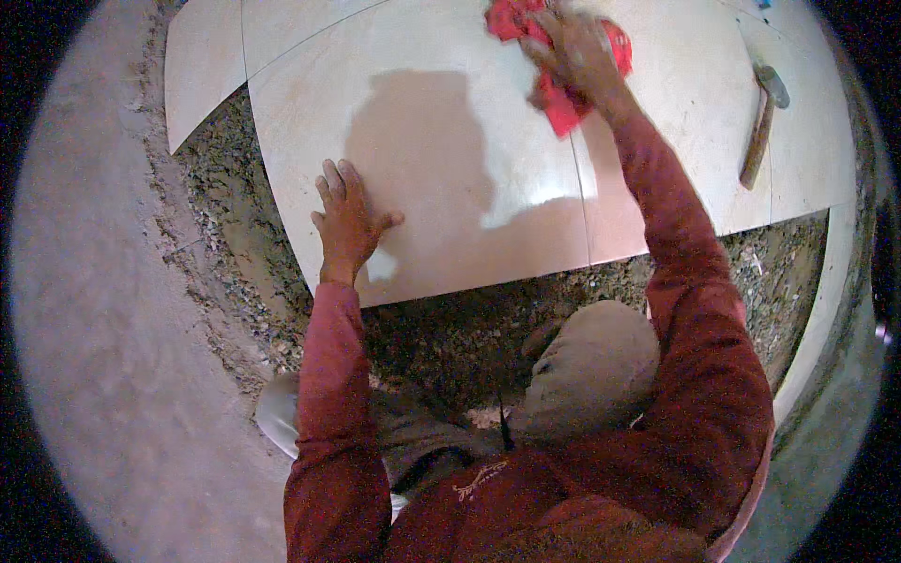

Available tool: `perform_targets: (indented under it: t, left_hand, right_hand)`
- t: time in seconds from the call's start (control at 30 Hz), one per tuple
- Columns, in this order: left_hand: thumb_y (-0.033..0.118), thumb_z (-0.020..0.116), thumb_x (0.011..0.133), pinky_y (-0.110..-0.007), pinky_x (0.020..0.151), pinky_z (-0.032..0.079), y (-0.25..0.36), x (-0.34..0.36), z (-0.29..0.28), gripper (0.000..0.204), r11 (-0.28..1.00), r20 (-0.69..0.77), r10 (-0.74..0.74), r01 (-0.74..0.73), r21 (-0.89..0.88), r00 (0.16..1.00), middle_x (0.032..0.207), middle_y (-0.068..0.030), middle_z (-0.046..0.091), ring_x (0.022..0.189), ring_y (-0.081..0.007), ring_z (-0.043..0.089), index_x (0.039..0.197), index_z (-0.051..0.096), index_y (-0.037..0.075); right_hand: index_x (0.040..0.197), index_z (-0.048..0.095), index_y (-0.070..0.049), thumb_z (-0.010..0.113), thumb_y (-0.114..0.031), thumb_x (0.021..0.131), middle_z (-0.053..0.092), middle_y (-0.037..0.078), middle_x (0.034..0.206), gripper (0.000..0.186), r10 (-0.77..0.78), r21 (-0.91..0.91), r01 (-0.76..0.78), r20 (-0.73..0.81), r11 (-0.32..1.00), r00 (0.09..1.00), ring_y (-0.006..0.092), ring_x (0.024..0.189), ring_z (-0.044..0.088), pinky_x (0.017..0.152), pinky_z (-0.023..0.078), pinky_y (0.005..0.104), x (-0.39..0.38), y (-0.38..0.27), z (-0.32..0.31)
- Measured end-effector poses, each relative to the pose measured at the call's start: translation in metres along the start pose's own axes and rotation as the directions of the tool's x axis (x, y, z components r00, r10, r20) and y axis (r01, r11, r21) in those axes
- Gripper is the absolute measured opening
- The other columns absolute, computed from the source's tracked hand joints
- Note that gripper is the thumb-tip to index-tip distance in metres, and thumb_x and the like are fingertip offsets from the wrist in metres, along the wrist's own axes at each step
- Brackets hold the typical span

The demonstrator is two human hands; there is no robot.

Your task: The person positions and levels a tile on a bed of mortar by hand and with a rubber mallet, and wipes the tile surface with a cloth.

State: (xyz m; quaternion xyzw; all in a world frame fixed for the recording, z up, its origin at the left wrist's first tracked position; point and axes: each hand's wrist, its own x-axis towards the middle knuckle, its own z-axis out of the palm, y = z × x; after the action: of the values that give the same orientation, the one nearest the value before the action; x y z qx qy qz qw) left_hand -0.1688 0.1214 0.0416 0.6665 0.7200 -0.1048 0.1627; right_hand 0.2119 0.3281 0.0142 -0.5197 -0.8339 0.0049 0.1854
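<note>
Large pale floor tiles (310, 113) lie side by side in front of me, with thin joints between them. My left hand (349, 218) rests flat on the near tile close to its left edge, fingers spread, holding nothing. Farther off and to the right, my right hand (577, 56) presses a crumpled red cloth (566, 111) onto the tile surface. That hand is smeared by motion, and its fingers partly cover the cloth. My shadow falls across the tile between both hands.
A hammer (762, 131) with a wooden handle lies on the tiles at the right. Rough gravelly soil (450, 328) borders the tiles near my knees and along the left. Grey concrete (94, 310) stretches along the far left. A small blue thing (764, 4) shows at the top right.
</note>
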Motion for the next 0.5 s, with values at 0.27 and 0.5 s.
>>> perform_targets:
  t: [0.27, 0.5]
  left_hand:
    - [0.058, 0.087, 0.072, -0.078, 0.106, 0.033, -0.008, -0.001, -0.003, 0.126, 0.999, 0.011, -0.045, 0.046, -0.029, 0.999, 0.17, -0.0248, 0.012, 0.155, -0.0483, 0.016, 0.162, 0.018, 0.004]
    - [0.059, 0.086, 0.072, -0.079, 0.11, 0.026, 0.005, 0.009, -0.002, 0.127, 0.992, 0.001, -0.032, 0.032, -0.118, 0.999, 0.172, -0.0213, 0.009, 0.157, -0.0461, 0.011, 0.164, 0.016, 0.007]
  right_hand:
    - [0.129, 0.062, -0.009, 0.073, -0.03, 0.091, 0.059, 0.016, 0.115, 0.045, 0.083, 0.145, -0.121, 0.247, 0.982, 0.965, 0.0382, 0.105, 0.059, 0.09, 0.049, 0.0497, -0.242, -0.104, -0.102]
    - [0.117, 0.068, -0.003, 0.072, -0.02, 0.093, 0.063, 0.009, 0.1, 0.03, 0.289, 0.44, -0.541, 0.518, 0.717, 0.805, 0.0248, 0.099, 0.062, 0.09, 0.05, 0.0401, -0.333, -0.132, -0.247]
